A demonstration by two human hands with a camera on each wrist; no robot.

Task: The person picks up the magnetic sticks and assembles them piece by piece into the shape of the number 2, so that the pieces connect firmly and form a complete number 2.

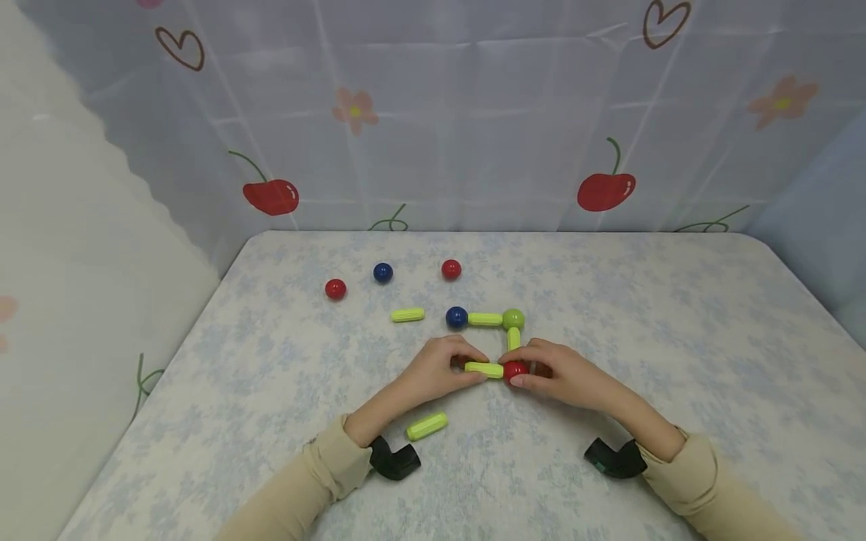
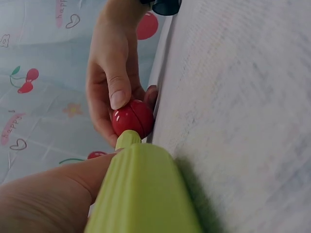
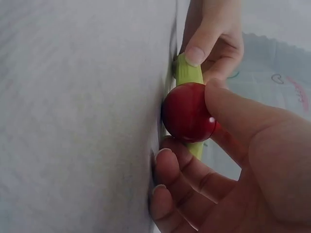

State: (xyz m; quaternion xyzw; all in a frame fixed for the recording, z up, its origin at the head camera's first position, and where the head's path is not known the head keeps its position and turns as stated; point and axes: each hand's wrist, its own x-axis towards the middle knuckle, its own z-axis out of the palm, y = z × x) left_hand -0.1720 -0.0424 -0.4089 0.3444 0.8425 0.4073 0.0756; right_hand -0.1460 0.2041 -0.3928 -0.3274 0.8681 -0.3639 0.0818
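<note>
My left hand (image 1: 443,366) pinches a yellow-green ribbed rod (image 1: 483,370) between thumb and fingers. The rod's right end meets a red ball (image 1: 516,372), which my right hand (image 1: 561,373) grips with thumb and fingertips. Another yellow-green rod (image 1: 513,340) runs from that ball away from me to a green ball (image 1: 513,319). From the green ball a third rod (image 1: 485,319) goes left to a blue ball (image 1: 456,318). In the right wrist view the red ball (image 3: 189,112) sits against the rod (image 3: 188,73) held by the left hand.
One loose yellow-green rod (image 1: 428,426) lies near my left wrist, and another loose rod (image 1: 408,315) lies left of the joined pieces. Farther back are a red ball (image 1: 335,289), a blue ball (image 1: 383,273) and a second red ball (image 1: 451,270). A printed curtain (image 1: 433,135) hangs behind the table.
</note>
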